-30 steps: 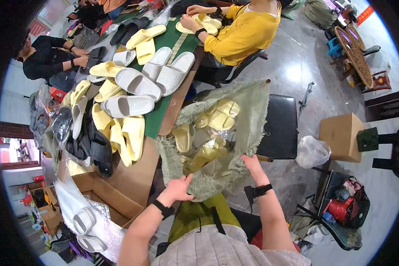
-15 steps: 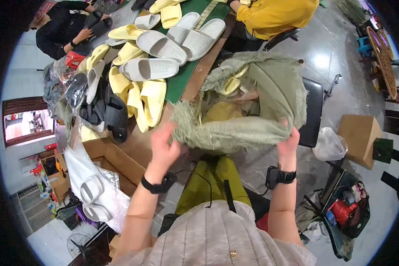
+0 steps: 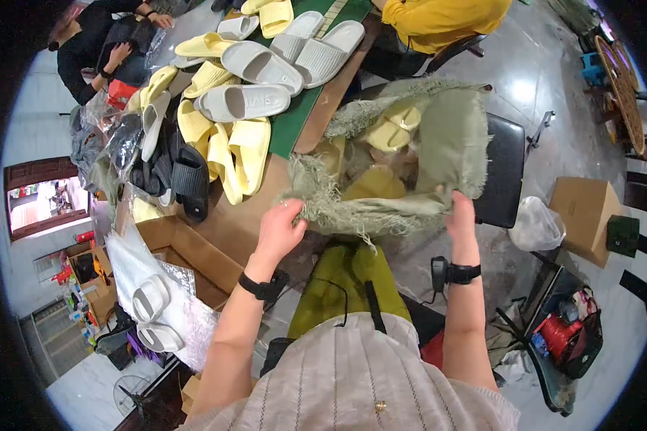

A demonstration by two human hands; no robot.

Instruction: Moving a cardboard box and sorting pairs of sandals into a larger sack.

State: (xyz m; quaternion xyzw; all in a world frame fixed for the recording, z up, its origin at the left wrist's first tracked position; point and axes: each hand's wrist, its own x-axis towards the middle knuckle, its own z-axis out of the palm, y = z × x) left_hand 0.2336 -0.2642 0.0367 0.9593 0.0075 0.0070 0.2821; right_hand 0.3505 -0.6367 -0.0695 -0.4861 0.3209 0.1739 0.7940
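A green woven sack (image 3: 453, 136) with frayed edges stands in front of me, its mouth spread wide. My left hand (image 3: 280, 228) is closed on the near left part of its rim. At the near right corner, my right hand (image 3: 461, 215) pinches the same rim. Down inside the sack lie pale yellow slide sandals (image 3: 393, 129) and other yellowish pieces, partly hidden by the cloth and by clear wrapping. Loose threads hang from the near edge between my hands.
Grey slides (image 3: 262, 66), yellow slides (image 3: 251, 154) and black slides (image 3: 190, 179) cover the table at left. An open cardboard box (image 3: 194, 244) and white slides (image 3: 151, 300) on plastic are nearer me. A black chair seat (image 3: 503, 169) is right of the sack. Two co-workers sit beyond.
The sack's mouth has opened wider, and its right-hand cloth has been drawn back, showing more yellow slides. My left hand has shifted right. The co-worker at left no longer holds up a black slide.
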